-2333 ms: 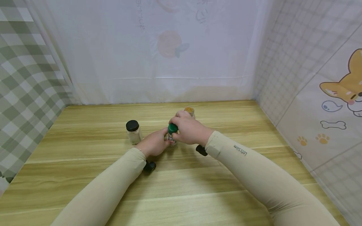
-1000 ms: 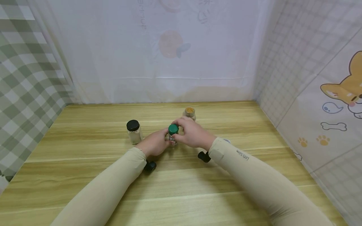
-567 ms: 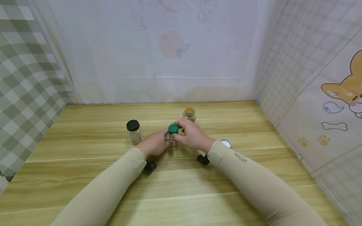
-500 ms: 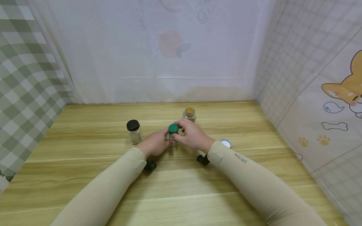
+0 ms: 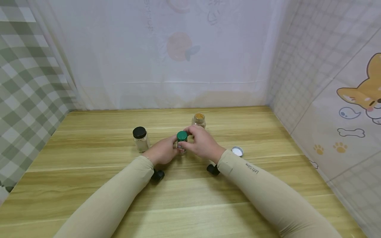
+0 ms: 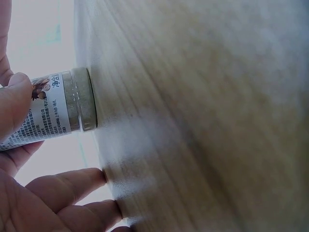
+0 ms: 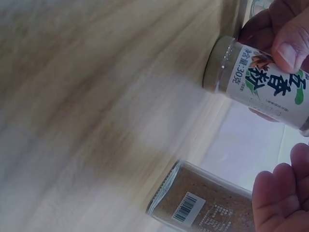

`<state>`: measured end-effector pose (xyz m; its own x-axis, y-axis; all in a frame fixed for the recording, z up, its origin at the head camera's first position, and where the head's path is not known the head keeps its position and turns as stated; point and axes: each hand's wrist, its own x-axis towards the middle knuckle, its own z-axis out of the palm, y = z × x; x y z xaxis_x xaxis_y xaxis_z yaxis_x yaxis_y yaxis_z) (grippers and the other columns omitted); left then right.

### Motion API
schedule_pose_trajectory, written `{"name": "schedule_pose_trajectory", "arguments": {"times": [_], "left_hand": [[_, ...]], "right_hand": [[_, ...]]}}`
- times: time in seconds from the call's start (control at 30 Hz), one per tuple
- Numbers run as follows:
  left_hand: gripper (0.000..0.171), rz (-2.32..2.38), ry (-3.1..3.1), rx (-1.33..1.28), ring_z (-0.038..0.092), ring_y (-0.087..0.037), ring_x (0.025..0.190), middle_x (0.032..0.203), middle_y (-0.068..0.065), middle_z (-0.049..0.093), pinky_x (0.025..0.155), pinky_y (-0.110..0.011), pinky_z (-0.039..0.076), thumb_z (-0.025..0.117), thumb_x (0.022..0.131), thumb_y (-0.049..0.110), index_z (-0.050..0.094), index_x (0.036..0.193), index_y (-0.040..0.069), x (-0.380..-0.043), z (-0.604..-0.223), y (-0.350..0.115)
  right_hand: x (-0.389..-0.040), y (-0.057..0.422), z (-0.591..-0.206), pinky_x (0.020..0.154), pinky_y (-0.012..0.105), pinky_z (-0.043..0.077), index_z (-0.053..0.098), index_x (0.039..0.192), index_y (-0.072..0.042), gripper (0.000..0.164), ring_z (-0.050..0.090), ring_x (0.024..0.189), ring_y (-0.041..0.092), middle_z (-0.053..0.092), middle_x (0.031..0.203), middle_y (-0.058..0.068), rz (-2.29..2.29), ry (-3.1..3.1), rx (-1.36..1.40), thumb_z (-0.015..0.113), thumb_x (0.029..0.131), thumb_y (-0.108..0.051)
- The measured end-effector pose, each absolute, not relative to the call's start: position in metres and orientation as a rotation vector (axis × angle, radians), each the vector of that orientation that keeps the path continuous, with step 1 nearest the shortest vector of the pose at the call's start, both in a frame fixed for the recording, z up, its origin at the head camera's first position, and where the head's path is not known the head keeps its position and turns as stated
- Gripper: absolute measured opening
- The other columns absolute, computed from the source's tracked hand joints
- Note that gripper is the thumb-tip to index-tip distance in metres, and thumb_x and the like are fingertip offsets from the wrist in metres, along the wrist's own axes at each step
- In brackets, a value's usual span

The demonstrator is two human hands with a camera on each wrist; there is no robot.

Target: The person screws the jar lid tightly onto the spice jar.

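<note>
A small spice jar [image 7: 265, 82] with a white label and brown powder stands upright, its base at the table, in the middle of the head view. My left hand [image 5: 162, 151] grips its body between thumb and fingers; other left fingertips reach the wood in the left wrist view. On the jar's green cap [image 5: 182, 136], my right hand [image 5: 203, 142] pinches from the right side, thumb in front and fingers behind. Right behind that hand is a lidless glass jar [image 5: 199, 119] showing orange-brown contents at its mouth. The right wrist view shows its barcode sticker.
To the left stands a clear jar with a black lid [image 5: 140, 140], pale contents inside. A round white-lined lid [image 5: 237, 151] lies right of my right wrist. Black wrist cameras [image 5: 157, 175] show under the sleeves. Cloth walls close off the wooden table's [image 5: 178, 205] back and sides.
My right hand has turned at the cap and shifted slightly down and right, with its thumb brought round in front. The white-lined lid has come out from behind the sleeve. My left hand keeps still.
</note>
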<state>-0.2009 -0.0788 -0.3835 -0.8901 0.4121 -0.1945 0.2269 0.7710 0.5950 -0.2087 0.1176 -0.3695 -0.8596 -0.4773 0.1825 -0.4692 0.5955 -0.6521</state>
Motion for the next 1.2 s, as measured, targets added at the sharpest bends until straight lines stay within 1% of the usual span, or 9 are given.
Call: {"name": "schedule_pose_trajectory", "arguments": {"times": [0.1, 0.23, 0.33, 0.47, 0.6, 0.77, 0.9, 1.07, 1.2], "left_hand": [[0.049, 0.828, 2.647, 0.485, 0.053, -0.034, 0.144, 0.152, -0.011, 0.059, 0.120, -0.056, 0.042, 0.061, 0.108, 0.036, 0.048, 0.155, 0.028, -0.2013, -0.3841, -0.0788], [0.054, 0.824, 2.642, 0.476, 0.053, -0.034, 0.144, 0.153, -0.012, 0.058, 0.120, -0.056, 0.042, 0.061, 0.108, 0.038, 0.044, 0.158, 0.028, -0.2015, -0.3844, -0.0791], [0.057, 0.821, 2.647, 0.477, 0.053, -0.034, 0.145, 0.154, -0.012, 0.058, 0.120, -0.056, 0.042, 0.062, 0.107, 0.038, 0.042, 0.160, 0.028, -0.2017, -0.3841, -0.0788], [0.054, 0.819, 2.655, 0.483, 0.053, -0.034, 0.144, 0.153, -0.012, 0.058, 0.120, -0.055, 0.042, 0.062, 0.107, 0.037, 0.045, 0.158, 0.027, -0.2014, -0.3834, -0.0779], [0.051, 0.819, 2.659, 0.482, 0.054, -0.033, 0.143, 0.152, -0.012, 0.060, 0.119, -0.054, 0.043, 0.063, 0.107, 0.037, 0.048, 0.155, 0.026, -0.2005, -0.3825, -0.0769], [0.050, 0.812, 2.661, 0.485, 0.054, -0.034, 0.143, 0.151, -0.012, 0.060, 0.119, -0.054, 0.043, 0.063, 0.107, 0.036, 0.049, 0.154, 0.026, -0.2005, -0.3820, -0.0767], [0.049, 0.816, 2.656, 0.486, 0.055, -0.033, 0.142, 0.150, -0.012, 0.061, 0.119, -0.054, 0.044, 0.062, 0.108, 0.036, 0.049, 0.154, 0.026, -0.2005, -0.3820, -0.0772], [0.045, 0.827, 2.651, 0.488, 0.056, -0.032, 0.141, 0.148, -0.011, 0.062, 0.118, -0.054, 0.045, 0.061, 0.108, 0.035, 0.051, 0.151, 0.026, -0.2006, -0.3818, -0.0779], [0.047, 0.825, 2.657, 0.485, 0.055, -0.033, 0.142, 0.150, -0.012, 0.061, 0.119, -0.055, 0.044, 0.061, 0.108, 0.036, 0.050, 0.152, 0.025, -0.2011, -0.3827, -0.0778]], "right_hand": [[-0.2092, 0.1182, -0.3694, 0.097, 0.044, 0.055, 0.068, 0.128, -0.004, 0.041, 0.063, 0.117, 0.027, 0.067, 0.123, 0.010, -1.136, 2.792, -0.852, 0.082, 0.094, -0.023], [-0.2096, 0.1187, -0.3693, 0.099, 0.049, 0.056, 0.070, 0.126, -0.006, 0.036, 0.063, 0.119, 0.027, 0.067, 0.123, 0.010, -1.129, 2.789, -0.897, 0.081, 0.095, -0.021], [-0.2091, 0.1188, -0.3693, 0.099, 0.047, 0.056, 0.072, 0.122, -0.008, 0.030, 0.063, 0.117, 0.026, 0.067, 0.122, 0.009, -1.124, 2.788, -0.904, 0.080, 0.096, -0.021], [-0.2080, 0.1190, -0.3703, 0.100, 0.045, 0.056, 0.072, 0.122, -0.009, 0.029, 0.063, 0.118, 0.025, 0.067, 0.123, 0.007, -1.124, 2.789, -0.887, 0.078, 0.098, -0.022], [-0.2078, 0.1195, -0.3716, 0.101, 0.046, 0.056, 0.072, 0.123, -0.009, 0.028, 0.062, 0.119, 0.025, 0.067, 0.124, 0.008, -1.140, 2.783, -0.899, 0.077, 0.099, -0.022], [-0.2080, 0.1198, -0.3725, 0.100, 0.049, 0.056, 0.072, 0.121, -0.009, 0.025, 0.063, 0.118, 0.025, 0.068, 0.125, 0.008, -1.162, 2.776, -0.920, 0.076, 0.099, -0.021], [-0.2077, 0.1199, -0.3727, 0.100, 0.051, 0.056, 0.072, 0.122, -0.009, 0.025, 0.063, 0.119, 0.026, 0.068, 0.125, 0.008, -1.167, 2.770, -0.925, 0.075, 0.100, -0.021], [-0.2068, 0.1202, -0.3732, 0.101, 0.049, 0.056, 0.071, 0.124, -0.009, 0.028, 0.064, 0.119, 0.026, 0.068, 0.125, 0.008, -1.157, 2.780, -0.931, 0.075, 0.100, -0.022], [-0.2057, 0.1201, -0.3736, 0.101, 0.049, 0.056, 0.071, 0.125, -0.008, 0.029, 0.064, 0.120, 0.026, 0.068, 0.126, 0.008, -1.170, 2.786, -0.926, 0.075, 0.100, -0.022]]}}
